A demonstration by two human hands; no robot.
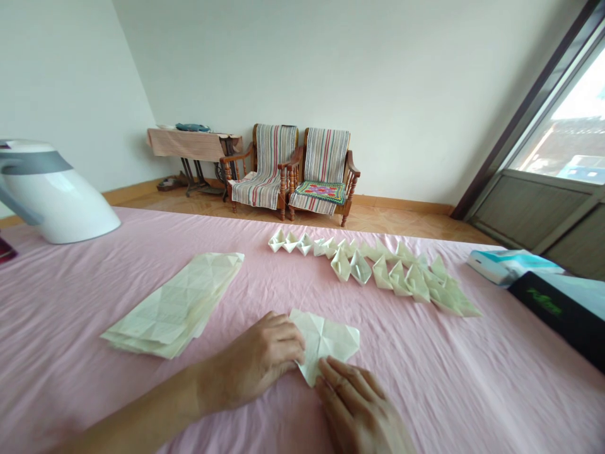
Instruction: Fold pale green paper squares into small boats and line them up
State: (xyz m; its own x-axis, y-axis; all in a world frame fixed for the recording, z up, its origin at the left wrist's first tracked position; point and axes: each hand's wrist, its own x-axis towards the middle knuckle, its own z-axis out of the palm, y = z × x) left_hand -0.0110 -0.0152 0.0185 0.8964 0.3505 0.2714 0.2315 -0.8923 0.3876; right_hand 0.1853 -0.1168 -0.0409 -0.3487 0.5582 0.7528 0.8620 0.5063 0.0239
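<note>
A creased, partly folded white paper sheet (326, 340) lies on the pink tablecloth (472, 391) near the front edge. My left hand (258, 359) rests on its left side, fingers curled and pressing the paper down. My right hand (359, 410) lies flat over the sheet's lower corner, fingers stretched out on the fold. To the left sits a stack of creased white sheets (177, 306). Beyond the sheet, several folded paper boats (378, 268) stand in rows.
A white electric kettle (45, 189) stands at the far left. A teal-and-white box (508, 265) and a black box (562, 315) lie at the right edge. Across the room stand two striped wooden armchairs (293, 173) and a covered sewing table (191, 145). A window (571, 135) is on the right.
</note>
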